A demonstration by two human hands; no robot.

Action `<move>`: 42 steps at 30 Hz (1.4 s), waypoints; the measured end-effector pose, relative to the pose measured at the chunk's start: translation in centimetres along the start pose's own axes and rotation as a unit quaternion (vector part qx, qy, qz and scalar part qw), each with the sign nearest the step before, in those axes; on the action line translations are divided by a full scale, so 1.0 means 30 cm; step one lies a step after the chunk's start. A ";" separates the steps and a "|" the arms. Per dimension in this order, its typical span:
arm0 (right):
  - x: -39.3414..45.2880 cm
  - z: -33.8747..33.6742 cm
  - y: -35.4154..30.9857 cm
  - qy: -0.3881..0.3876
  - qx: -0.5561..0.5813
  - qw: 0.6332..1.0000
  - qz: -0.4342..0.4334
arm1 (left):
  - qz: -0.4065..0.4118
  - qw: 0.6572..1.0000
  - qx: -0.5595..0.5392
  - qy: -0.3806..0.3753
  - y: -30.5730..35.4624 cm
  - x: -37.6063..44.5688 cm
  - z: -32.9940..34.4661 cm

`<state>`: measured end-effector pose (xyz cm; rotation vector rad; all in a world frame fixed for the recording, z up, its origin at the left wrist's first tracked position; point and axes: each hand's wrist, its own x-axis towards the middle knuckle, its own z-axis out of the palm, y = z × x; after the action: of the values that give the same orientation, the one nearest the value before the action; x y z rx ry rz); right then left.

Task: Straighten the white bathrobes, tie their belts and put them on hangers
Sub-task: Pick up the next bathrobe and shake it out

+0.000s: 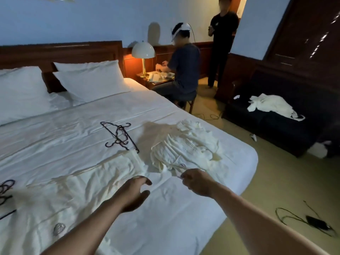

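On a hotel bed (77, 124), the right hand (197, 182) pinches what looks like an edge or belt end of a crumpled white bathrobe (185, 146) heaped near the bed's right side, its grip closed on the thin strip, while the left hand (133, 194) hovers with fingers spread just above a second bathrobe (88, 179) lying flatter along the near edge. The work appears to be at the straightening stage: the heap likely needs drawing out flat before any belt is tied. Black hangers (119, 136) wait between pillows and robes; more sit cut off at the left border. Whether the pinched strip is a belt cannot be told, and no belt shows clearly on either robe.
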<state>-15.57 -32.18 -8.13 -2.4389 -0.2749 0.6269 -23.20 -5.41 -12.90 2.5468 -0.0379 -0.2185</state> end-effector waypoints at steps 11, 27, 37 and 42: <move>-0.301 -0.277 0.452 0.072 0.048 0.996 0.034 | 0.027 0.996 -0.066 -0.052 0.556 0.071 0.243; 0.100 -0.293 0.572 0.032 0.080 0.994 0.070 | -0.031 0.993 -0.055 -0.099 0.423 0.479 0.300; 0.440 -0.366 0.556 0.003 0.075 0.996 0.055 | -0.053 0.992 -0.046 -0.101 0.344 0.821 0.323; 0.644 -0.466 0.624 -0.023 0.050 0.997 0.052 | -0.103 0.989 -0.045 -0.095 0.356 1.028 0.367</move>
<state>9.03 -47.75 -16.62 -2.3565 -0.1329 0.7242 5.62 -22.62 -20.59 2.4322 0.1590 -0.5303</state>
